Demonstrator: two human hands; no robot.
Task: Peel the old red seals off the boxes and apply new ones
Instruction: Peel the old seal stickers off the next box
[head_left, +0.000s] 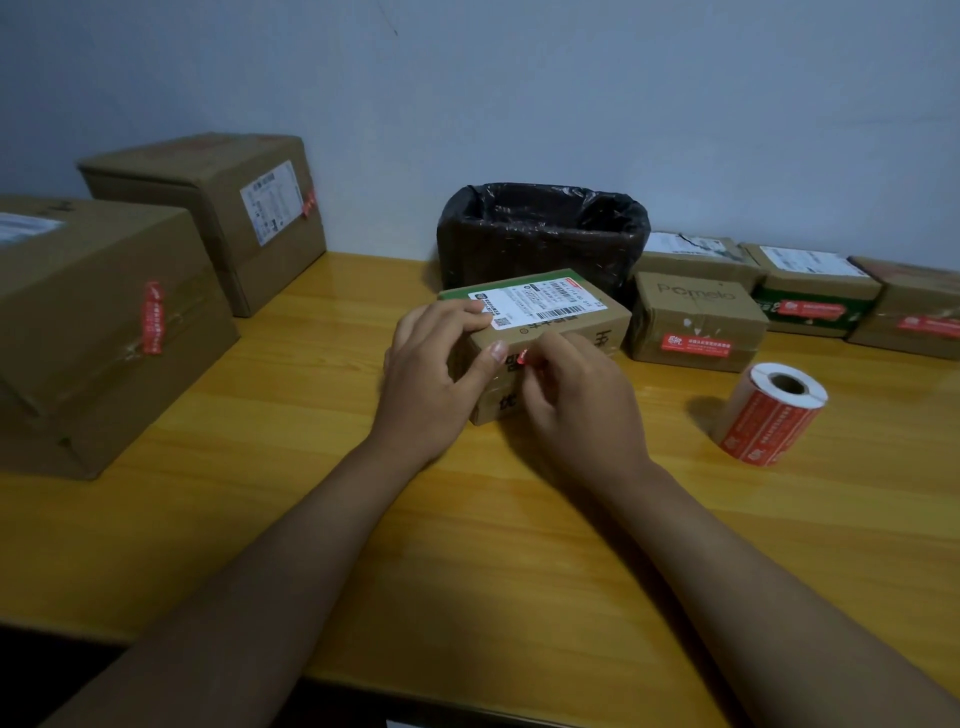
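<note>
The right hand (574, 387) has its fingertips curled in on a scrap of red seal (521, 359) at the near face of the small box (566, 322), just under the top edge. Thumb and forefinger look closed on the scrap, though the hand hides most of it. The left hand (441, 369) steadies the same box: fingers curled over the top onto the corner of the white label (535, 304), thumb pressed against the near face right beside the red scrap. The two hands almost touch there.

The box sits flat on the yellow wooden table (311, 467), about mid-table, with a bin (540, 234) lined in black plastic just behind it against the wall.

To the right of the box stands a roll (774, 410) of red seals, upright and leaning a little, apart from everything else. Past it, along the wall, a row of smaller boxes: a Pomelo box (696, 322) with a red seal across its front, touching a green-banded box (815, 296) that also carries one, and another box (914, 312) at the frame's edge.

On the left are two large boxes, the near one (98, 322) with a red seal running down its side seam, the far one (218, 208) with a white label and a red seal at its corner.
</note>
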